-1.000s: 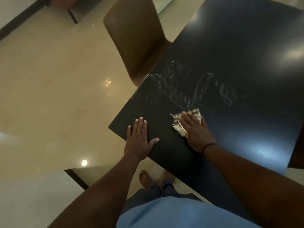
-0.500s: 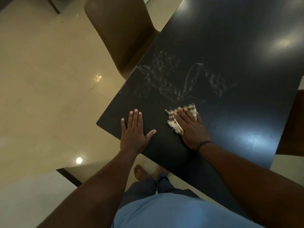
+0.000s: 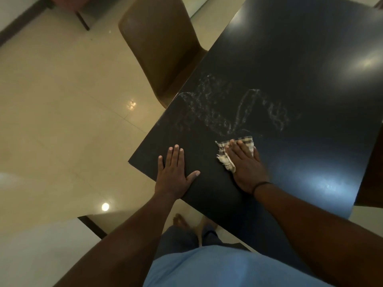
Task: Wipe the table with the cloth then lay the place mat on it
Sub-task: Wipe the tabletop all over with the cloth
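Cloth pressed flat on dark table

Right hand presses straight fingers onto a checked, frayed fabric cloth on the glossy black rectangular table, just below whitish smears. Left hand rests flat, fingers released, near the table's corner. A brown chair stands beside the table.

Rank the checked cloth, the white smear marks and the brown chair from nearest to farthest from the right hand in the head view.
1. checked cloth: under the right hand.
2. white smear marks: on the table, just beyond the cloth.
3. brown chair: off the table's far left edge.
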